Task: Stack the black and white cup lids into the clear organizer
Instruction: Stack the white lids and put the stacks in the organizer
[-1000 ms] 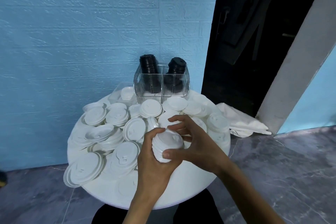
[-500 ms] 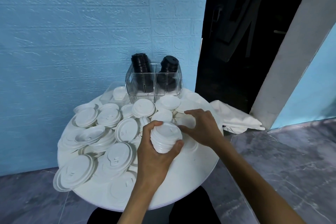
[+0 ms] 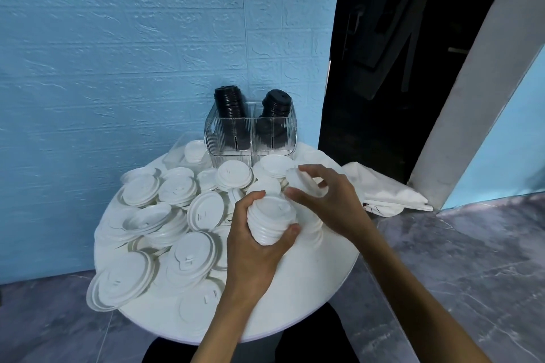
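Observation:
My left hand (image 3: 253, 247) grips a stack of white lids (image 3: 269, 221) above the round white table (image 3: 309, 298). Just right of the stack, my right hand (image 3: 330, 200) pinches a single white lid (image 3: 300, 181), lifted off the table and tilted. Several loose white lids (image 3: 188, 262) cover the table's left half. At the table's far edge stands the clear organizer (image 3: 250, 137) with two stacks of black lids (image 3: 230, 109) in its compartments.
A blue brick-patterned wall (image 3: 118, 68) rises behind the table. A dark doorway (image 3: 398, 53) opens to the right. A white cloth (image 3: 383, 194) lies beside the table on the grey floor (image 3: 472, 259).
My right hand left the held stack, reached toward the lids near the organizer, and now holds one lid lifted. The left hand kept its stack almost still.

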The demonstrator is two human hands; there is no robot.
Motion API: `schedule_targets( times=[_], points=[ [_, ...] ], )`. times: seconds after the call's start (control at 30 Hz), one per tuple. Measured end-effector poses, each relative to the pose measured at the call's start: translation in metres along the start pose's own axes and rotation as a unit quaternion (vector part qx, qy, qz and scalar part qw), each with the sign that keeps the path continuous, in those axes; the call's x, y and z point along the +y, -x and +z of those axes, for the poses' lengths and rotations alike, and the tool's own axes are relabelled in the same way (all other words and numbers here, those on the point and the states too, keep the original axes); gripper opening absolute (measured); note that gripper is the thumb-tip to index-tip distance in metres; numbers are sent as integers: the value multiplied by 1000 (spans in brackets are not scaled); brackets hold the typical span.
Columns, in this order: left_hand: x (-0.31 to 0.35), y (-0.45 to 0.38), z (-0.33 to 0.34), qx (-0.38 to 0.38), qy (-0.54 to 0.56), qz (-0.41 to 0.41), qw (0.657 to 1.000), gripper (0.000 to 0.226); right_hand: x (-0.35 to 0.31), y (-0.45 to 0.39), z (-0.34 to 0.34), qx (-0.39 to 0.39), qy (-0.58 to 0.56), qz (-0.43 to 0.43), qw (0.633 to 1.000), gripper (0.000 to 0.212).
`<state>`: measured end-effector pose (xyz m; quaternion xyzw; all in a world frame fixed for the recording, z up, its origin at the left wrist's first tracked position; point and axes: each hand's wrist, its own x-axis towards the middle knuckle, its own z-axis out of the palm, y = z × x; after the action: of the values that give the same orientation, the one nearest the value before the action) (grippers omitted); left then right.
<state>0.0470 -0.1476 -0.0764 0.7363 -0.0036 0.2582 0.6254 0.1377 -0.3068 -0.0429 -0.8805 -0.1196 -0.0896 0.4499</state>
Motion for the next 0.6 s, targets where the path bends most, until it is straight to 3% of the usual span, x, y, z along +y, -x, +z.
schedule_targets(
  times=[0.1, 0.23, 0.4, 0.6],
  points=[
    [-1, 1, 1, -2, -4, -5, 1000, 72, -17, 10, -2, -23, -69, 4, 997, 53],
    [3, 3, 2, -1, -4, -11, 1000, 77, -31, 27, 5, -100, -150, -10, 983, 59],
    [-1, 1, 2, -7, -23, 1, 1000, 89, -33, 31, 8, -138, -163, -30, 977, 52],
    [-5, 1, 6, -14, -35, 23, 999, 80, -31, 30, 11, -148, -165, -49, 974, 54]
  ],
)
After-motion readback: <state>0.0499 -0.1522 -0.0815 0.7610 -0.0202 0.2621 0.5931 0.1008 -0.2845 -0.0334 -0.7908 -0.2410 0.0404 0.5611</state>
